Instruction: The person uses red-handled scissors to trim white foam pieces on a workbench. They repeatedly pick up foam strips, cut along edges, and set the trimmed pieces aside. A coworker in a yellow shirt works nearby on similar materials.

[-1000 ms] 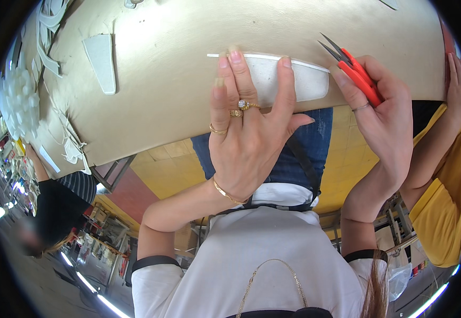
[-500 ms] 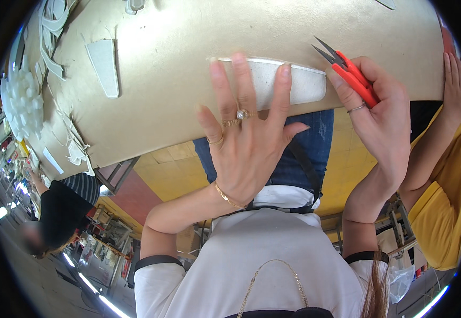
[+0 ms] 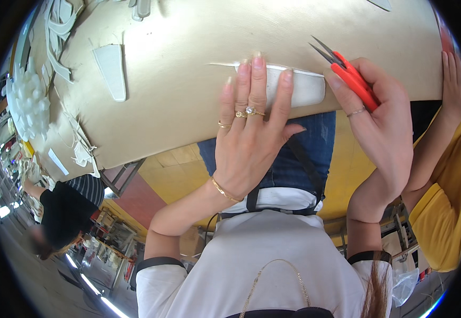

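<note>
A pale grey-white tapered piece (image 3: 305, 89) with a raised edge along its far side lies near the front of the table. My left hand (image 3: 249, 132) rests flat on its left part, fingers stretched out, hiding that end. A thin thread or strip (image 3: 222, 64) sticks out to the left past my fingertips. In my right hand (image 3: 381, 114) are red-handled thread snips (image 3: 353, 79), dark blades pointing up and left, apart at the tips. The thumb of that hand is by the piece's right end; I cannot tell whether it touches.
The beige covered table (image 3: 172, 100) carries another tapered piece (image 3: 112, 71), curved offcuts (image 3: 61, 32), a heap of translucent white pieces (image 3: 27, 103) and thread scraps (image 3: 83, 151) at the left. A co-worker's hand (image 3: 455, 79) rests at the right edge. Another person (image 3: 66, 212) is at far left.
My left hand has come down flat on the piece, its fingers closer together. The thread at the left now shows. My right hand and the snips have hardly moved.
</note>
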`<state>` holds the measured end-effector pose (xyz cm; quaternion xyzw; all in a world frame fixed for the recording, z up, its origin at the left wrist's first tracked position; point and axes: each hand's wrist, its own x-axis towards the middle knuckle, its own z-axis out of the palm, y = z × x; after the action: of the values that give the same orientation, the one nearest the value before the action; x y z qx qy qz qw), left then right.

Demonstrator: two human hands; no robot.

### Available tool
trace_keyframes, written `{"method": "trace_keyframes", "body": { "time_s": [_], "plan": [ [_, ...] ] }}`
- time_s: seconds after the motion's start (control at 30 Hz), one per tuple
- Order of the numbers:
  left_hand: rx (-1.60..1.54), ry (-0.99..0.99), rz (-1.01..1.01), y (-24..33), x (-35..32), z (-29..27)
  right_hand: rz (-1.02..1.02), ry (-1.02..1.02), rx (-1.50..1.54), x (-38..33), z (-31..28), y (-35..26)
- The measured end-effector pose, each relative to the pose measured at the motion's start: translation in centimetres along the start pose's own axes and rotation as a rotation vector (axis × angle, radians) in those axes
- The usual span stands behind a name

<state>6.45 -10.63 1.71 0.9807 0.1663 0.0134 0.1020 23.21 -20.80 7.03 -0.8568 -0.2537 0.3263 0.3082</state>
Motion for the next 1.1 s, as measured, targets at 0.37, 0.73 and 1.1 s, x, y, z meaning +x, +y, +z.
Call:
{"method": "trace_keyframes", "body": {
  "time_s": [0.37, 0.73, 1.1],
  "plan": [
    [0.043, 0.046, 0.029, 0.2, 0.3, -0.2, -0.101, 0.020, 0.248, 1.0, -0.3, 0.8],
    [0.010, 0.077, -0.041, 0.6, 0.8, -0.3, -0.141, 0.107, -0.170, -0.5, 0.7, 2.4],
    [0.114, 0.048, -0.025, 1.0, 0.9, -0.5, -0.181, 0.159, -0.206, -0.4, 1.2, 2.3]
  ]
}}
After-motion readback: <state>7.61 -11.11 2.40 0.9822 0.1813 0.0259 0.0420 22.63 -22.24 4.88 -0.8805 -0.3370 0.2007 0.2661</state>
